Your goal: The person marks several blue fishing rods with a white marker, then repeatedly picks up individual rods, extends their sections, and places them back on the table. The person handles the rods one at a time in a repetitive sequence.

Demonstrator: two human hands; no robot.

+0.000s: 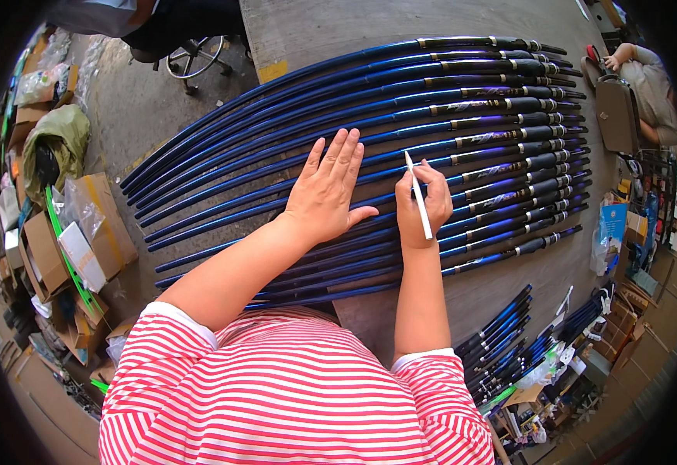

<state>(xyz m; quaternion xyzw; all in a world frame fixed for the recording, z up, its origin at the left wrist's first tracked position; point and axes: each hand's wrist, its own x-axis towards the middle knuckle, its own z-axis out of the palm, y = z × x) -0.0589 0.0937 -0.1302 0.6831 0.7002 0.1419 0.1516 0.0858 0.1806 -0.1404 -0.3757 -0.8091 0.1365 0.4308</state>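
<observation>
Blue rods (431, 116) cover the tabletop (315, 31) from nine to three o'clock; bare wood shows only at twelve and at five o'clock.

Red-and-white striped short-sleeved shirt across the lower frame, white sleeve cuffs; bare forearms, no rings or watch visible.

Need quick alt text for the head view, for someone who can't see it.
The left hand lies flat on a row of dark blue rods on a table, while the right hand holds a thin white stick over them.
</observation>
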